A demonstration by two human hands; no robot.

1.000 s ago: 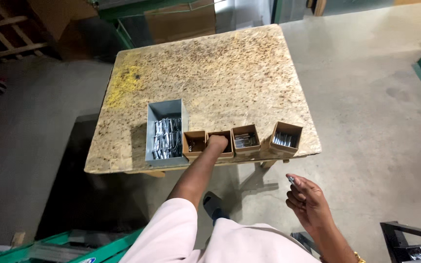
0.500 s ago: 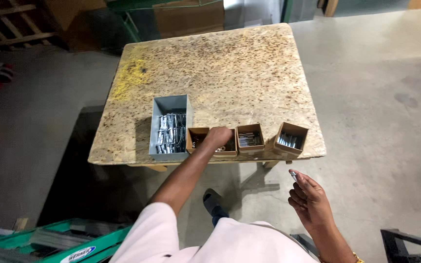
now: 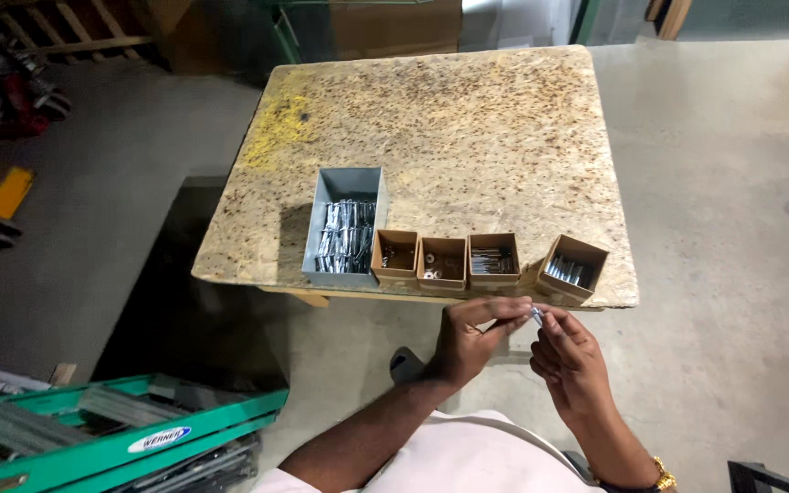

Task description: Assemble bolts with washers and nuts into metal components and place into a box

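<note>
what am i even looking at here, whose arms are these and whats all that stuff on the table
This is one picture from a camera worn on a person's head, looking down, so the two bare arms at the bottom are that person's own. There is no machine here. The left hand and right hand meet just below the table edge, pinching a small metal part between the fingertips; it is too small to say exactly what it is. On the speckled table, near its front edge, stands a grey metal bin full of shiny metal pieces. Beside it are four small open cardboard boxes holding small metal hardware, the rightmost one tilted. A green ladder lies on the floor at lower left.
</note>
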